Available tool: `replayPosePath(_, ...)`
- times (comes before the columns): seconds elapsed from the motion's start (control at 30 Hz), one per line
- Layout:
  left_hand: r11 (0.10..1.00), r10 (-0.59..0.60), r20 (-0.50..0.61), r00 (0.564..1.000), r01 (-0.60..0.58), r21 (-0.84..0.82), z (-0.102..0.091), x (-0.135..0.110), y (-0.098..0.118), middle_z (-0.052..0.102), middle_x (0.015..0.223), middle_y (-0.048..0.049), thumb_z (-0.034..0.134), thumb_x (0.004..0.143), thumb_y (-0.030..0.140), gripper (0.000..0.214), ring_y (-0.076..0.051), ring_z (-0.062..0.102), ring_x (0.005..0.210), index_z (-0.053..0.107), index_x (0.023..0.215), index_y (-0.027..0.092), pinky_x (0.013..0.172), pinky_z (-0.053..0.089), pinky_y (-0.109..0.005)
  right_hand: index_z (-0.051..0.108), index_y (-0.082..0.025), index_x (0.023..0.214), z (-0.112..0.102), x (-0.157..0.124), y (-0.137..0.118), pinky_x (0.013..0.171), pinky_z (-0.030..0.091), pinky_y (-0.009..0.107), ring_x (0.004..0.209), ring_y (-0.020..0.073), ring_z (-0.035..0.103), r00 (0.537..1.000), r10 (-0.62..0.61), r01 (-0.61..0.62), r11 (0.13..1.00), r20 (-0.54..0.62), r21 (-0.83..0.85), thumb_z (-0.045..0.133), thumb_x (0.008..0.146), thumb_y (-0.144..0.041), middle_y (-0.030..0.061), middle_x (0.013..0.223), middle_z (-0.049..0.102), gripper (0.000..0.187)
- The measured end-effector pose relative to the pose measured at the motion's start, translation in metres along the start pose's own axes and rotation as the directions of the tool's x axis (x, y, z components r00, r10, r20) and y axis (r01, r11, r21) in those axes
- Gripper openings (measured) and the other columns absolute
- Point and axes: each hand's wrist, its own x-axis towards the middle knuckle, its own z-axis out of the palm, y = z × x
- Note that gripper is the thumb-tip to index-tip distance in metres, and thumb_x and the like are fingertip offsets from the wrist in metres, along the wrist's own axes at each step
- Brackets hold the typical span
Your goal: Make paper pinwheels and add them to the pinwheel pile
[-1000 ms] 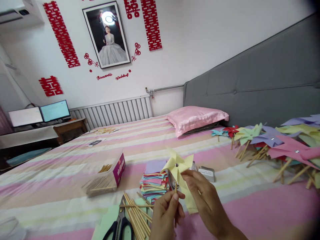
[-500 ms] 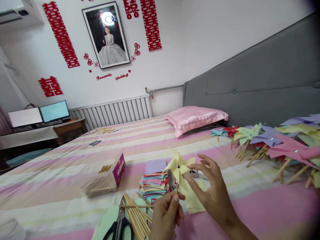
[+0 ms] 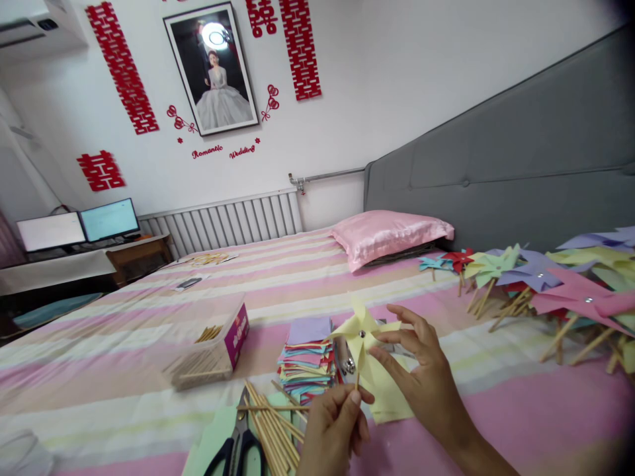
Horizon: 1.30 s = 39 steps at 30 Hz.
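Observation:
A pale yellow paper pinwheel (image 3: 353, 325) with a shiny pin at its centre stands upright in front of me. My left hand (image 3: 335, 426) is closed, thumb and forefinger pinching its thin wooden stick below the vanes. Fingers apart, my right hand (image 3: 429, 377) reaches to the pinwheel's right side, with its forefinger and thumb at a vane; whether they press on it is hard to tell. Yellow paper sheets (image 3: 394, 400) lie beneath the hands. Just left of the pinwheel is a stack of coloured paper squares (image 3: 306, 362), with small shiny pins (image 3: 350, 365) beside it.
Dark-handled scissors (image 3: 241, 439) and loose wooden sticks (image 3: 272, 430) lie on green paper (image 3: 211, 439) at front. Further left stands a clear box (image 3: 211, 363) with sticks. Finished pinwheels (image 3: 570, 301) crowd the right side of the striped bed. A pink pillow (image 3: 389, 235) rests behind.
The pinwheel has turned, so its vanes point differently, and it has shifted slightly right with my left hand. My right hand stays beside it, its fingers slightly moved.

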Motion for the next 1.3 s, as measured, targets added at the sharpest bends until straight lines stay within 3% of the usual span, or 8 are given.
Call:
replayPosePath(0.27,1.0,-0.004,0.019,1.0,0.003,0.021,0.0019,-0.0013,0.0077,0.043,0.04,0.0061,0.054,0.067,0.053,0.044,-0.004,0.031,0.03,0.058,0.074,0.01,0.034,0.019,-0.018,0.063,-0.024,0.083,-0.001,0.0006,-0.0001,0.092,0.035,0.046,0.112,0.0256,0.039,0.997,0.008,-0.008,1.0,0.072,0.003,0.058,0.075,-0.033,0.0055,0.12,0.045,0.013)
replayPosePath(0.77,0.999,-0.007,0.043,0.999,0.005,0.049,0.0013,-0.0015,0.0072,0.043,0.04,0.0061,0.052,0.069,0.053,0.044,-0.004,0.031,0.031,0.057,0.076,0.009,0.035,0.019,-0.018,0.064,-0.023,0.082,0.0002,0.0007,0.0003,0.093,0.036,0.042,0.112,0.024,0.041,0.974,0.146,-0.168,0.978,0.173,0.124,0.055,0.077,-0.035,0.0041,0.125,0.043,0.015)
replayPosePath(0.97,1.0,-0.006,0.033,0.999,0.005,0.021,0.0016,-0.0015,0.0074,0.044,0.04,0.0063,0.053,0.067,0.053,0.045,-0.004,0.031,0.031,0.057,0.077,0.009,0.035,0.019,-0.019,0.062,-0.022,0.079,-0.0022,0.0025,-0.0039,0.093,0.035,0.042,0.112,0.025,0.042,0.977,0.145,-0.169,0.974,0.155,0.154,0.056,0.076,-0.035,0.0054,0.123,0.045,0.014)
replayPosePath(1.13,1.0,-0.011,0.014,1.0,0.011,0.014,0.0007,-0.0022,0.0073,0.043,0.04,0.0067,0.054,0.067,0.053,0.043,-0.004,0.03,0.031,0.057,0.075,0.01,0.035,0.019,-0.019,0.058,-0.022,0.088,-0.0066,0.0047,-0.0054,0.092,0.035,0.043,0.109,0.0244,0.046,0.984,0.177,-0.179,0.961,0.025,0.212,0.052,0.079,-0.034,0.007,0.114,0.052,0.017)
replayPosePath(1.3,1.0,0.002,0.026,1.0,-0.003,0.028,0.0001,-0.0015,0.0057,0.043,0.04,0.0066,0.053,0.07,0.052,0.042,-0.004,0.03,0.031,0.058,0.076,0.01,0.035,0.019,-0.019,0.062,-0.022,0.091,-0.0054,0.0046,0.0019,0.089,0.037,0.039,0.104,0.0223,0.049,0.975,0.224,-0.219,0.958,-0.009,0.187,0.045,0.083,-0.036,0.0057,0.105,0.059,0.023)
